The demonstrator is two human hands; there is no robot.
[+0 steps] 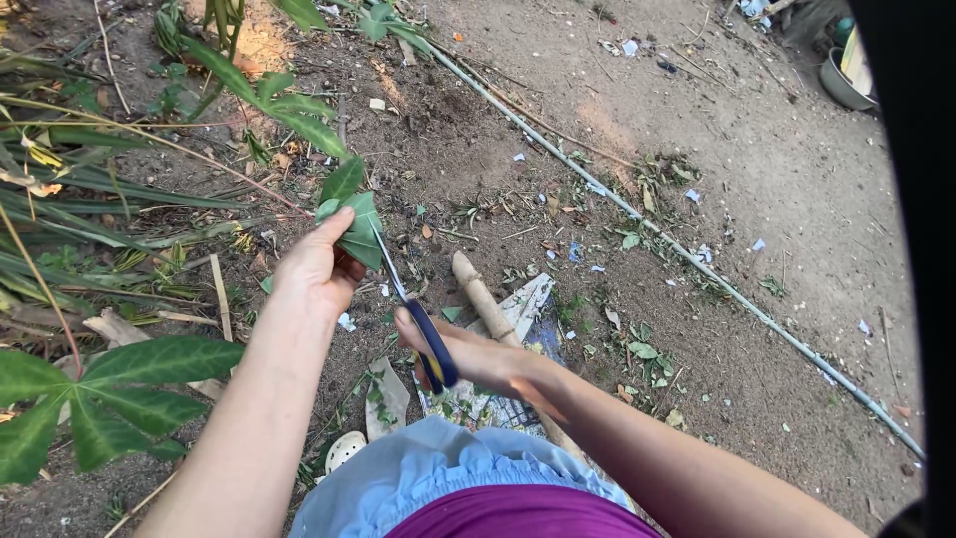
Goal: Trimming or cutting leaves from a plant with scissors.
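Observation:
My left hand [315, 271] pinches a green leaf [357, 227] at the tip of a thin plant stem that arches in from the upper left. In my right hand [478, 361] are scissors with dark blue handles [432, 344]; their metal blades [388, 264] point up and left and reach the leaf beside my left thumb. Both forearms stretch out over bare soil. My light blue and purple clothing [468, 488] fills the bottom of the view.
A wooden stick [480, 294] lies under my right hand on a scrap of printed sheet [523, 304]. A long thin pipe [687, 254] runs diagonally across the dirt. Leafy plants [110, 394] crowd the left side. Cut leaves and litter are scattered about; a bowl [841, 80] stands top right.

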